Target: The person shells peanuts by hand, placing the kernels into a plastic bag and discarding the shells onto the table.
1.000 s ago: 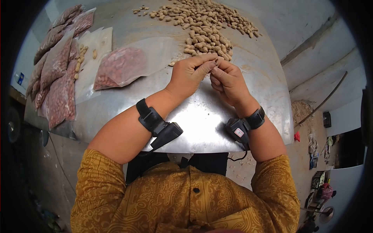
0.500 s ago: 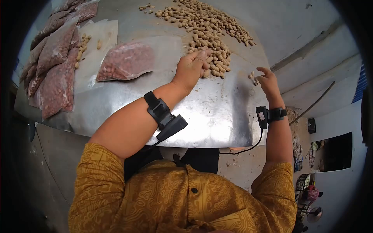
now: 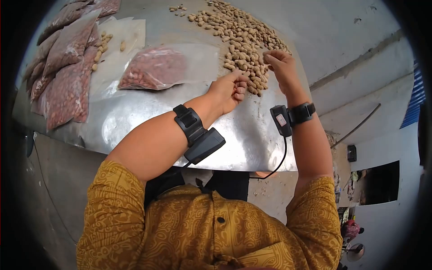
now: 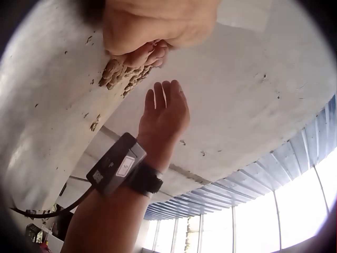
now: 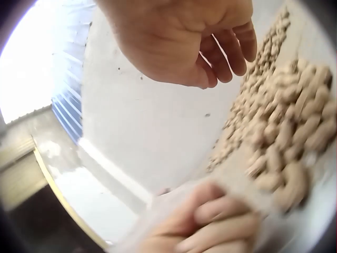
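The left hand (image 3: 225, 93) is at the near edge of the peanut pile (image 3: 243, 47), its fingers curled in toward the palm. No peanut shows clearly in its grasp; the inside of the fingers is hidden. In the right wrist view this left hand (image 5: 210, 226) is blurred, below the unshelled peanuts (image 5: 284, 132). To the right of the pile, the right hand (image 3: 283, 72) hovers with loosely bent fingers. The left wrist view shows the right hand (image 4: 164, 116) with spread fingers and nothing in them.
A clear bag of reddish kernels (image 3: 155, 67) lies left of the hands on the metal table (image 3: 180, 100). Further left are stacked full bags (image 3: 67, 85) and a pale flat bag (image 3: 128, 36) with several peanuts on it. A wall borders the right side.
The hands were together, then parted, the right one reaching out to the right near small bits. It has since come back to the pile. The left has drawn slightly nearer, its fingers curled.
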